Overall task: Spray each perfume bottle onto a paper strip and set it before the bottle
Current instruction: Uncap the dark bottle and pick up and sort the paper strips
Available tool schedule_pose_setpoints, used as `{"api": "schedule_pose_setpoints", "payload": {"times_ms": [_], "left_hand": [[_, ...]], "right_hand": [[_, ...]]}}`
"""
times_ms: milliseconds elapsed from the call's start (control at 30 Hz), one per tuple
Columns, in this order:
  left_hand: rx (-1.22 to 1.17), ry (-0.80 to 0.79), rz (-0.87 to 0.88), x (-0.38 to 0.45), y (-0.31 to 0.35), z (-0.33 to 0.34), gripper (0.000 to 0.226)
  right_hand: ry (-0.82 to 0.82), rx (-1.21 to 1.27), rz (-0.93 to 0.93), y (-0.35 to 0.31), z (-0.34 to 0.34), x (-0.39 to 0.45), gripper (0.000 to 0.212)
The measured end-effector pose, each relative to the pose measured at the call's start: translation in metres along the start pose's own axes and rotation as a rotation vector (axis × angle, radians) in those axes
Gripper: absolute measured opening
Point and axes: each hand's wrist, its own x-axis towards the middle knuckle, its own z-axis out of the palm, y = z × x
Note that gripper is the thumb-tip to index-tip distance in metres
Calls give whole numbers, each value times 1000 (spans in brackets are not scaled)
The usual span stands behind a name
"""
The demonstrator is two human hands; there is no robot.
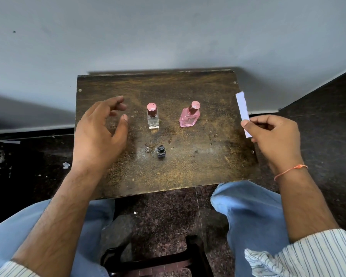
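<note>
Three bottles stand on a worn brown table (188, 166). A clear bottle with a pink cap (153, 116) is at the middle, a pink bottle with a pink cap (189, 115) to its right, and a small dark bottle (161, 151) nearer me. My left hand (100, 130) hovers open above the table's left part, fingers spread, left of the clear bottle. My right hand (272, 136) is at the table's right edge, pinching a white paper strip (242, 108) that points up and away.
The table stands against a grey wall (168, 37). Dark speckled floor (318, 116) lies on both sides, with paper scraps (66, 165) on the left. My knees in blue jeans (248, 206) and a dark stool (158, 260) are below the near edge.
</note>
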Motion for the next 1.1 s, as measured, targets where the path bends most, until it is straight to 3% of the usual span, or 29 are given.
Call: {"api": "schedule_pose_setpoints", "payload": {"times_ms": [167,333,567,767,1100], "left_hand": [[-337,-44,-107,-5,9,1,15],[-554,-154,28,-12,25,3,6],[-658,-361,102,-12,24,7,17],[-697,-491,37,-10,20,5,18],[-677,-512,-10,-7,23,4,16]], "right_hand": [[-148,365,-81,-16,14,-12,11],[-336,467,-136,-34,35,-34,7],[-496,546,-216,-62,63,-75,11],[-483,504,-341,-67,74,-86,20],[-446,470,-393,-69,81,-87,19]]}}
